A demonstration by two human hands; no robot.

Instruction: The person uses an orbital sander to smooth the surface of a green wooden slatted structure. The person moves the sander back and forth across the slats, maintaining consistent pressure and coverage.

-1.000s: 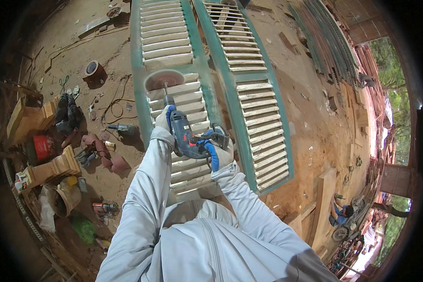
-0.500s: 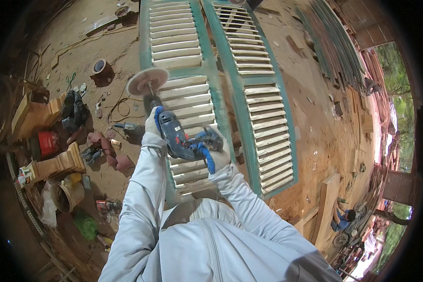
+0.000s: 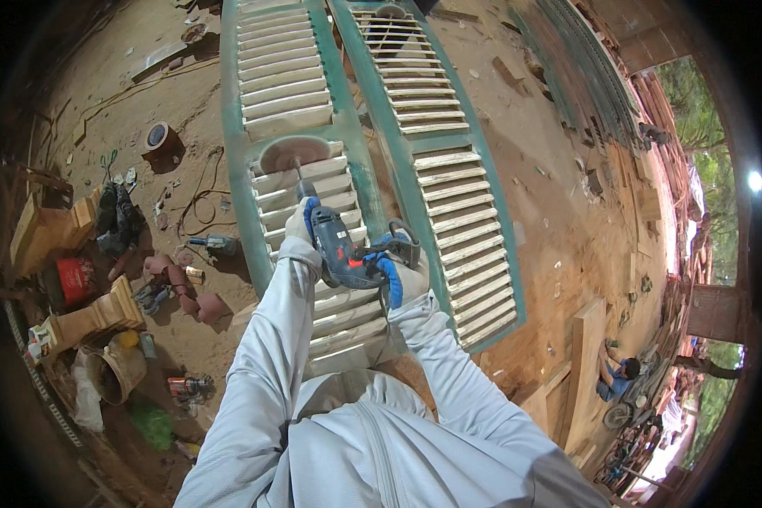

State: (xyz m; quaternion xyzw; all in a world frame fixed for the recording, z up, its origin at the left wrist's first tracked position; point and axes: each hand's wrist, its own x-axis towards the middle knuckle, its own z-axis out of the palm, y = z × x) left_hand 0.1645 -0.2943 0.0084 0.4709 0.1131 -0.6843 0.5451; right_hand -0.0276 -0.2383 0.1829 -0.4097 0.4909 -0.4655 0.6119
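Both my hands wear white-and-blue gloves and hold a dark blue power drill [image 3: 340, 251]. My left hand [image 3: 300, 223] is wrapped round the front of its body, just behind the chuck. At the rear, my right hand [image 3: 409, 278] grips the handle, where a dark cord loops. A round sanding disc [image 3: 293, 156] on the drill's shaft looks blurred. It lies over the middle rail of the left green louvered shutter [image 3: 245, 200], whose slats are pale and bare; whether it touches the wood I cannot tell. A second such shutter [image 3: 403, 145] lies alongside to the right.
On the left ground are another power tool [image 3: 220, 245], strips of reddish sandpaper [image 3: 176, 286], a bucket [image 3: 114, 372], a red-and-black drill [image 3: 190, 387] and carved wooden posts [image 3: 93, 312]. A board [image 3: 586, 364] lies at right, near another person [image 3: 620, 381] crouching. Long slats are stacked far right.
The disc has moved from the left shutter's outer edge inward over its middle rail, and the drill has shifted right along the shutter. Both hands keep their grip. The whole view has shifted slightly.
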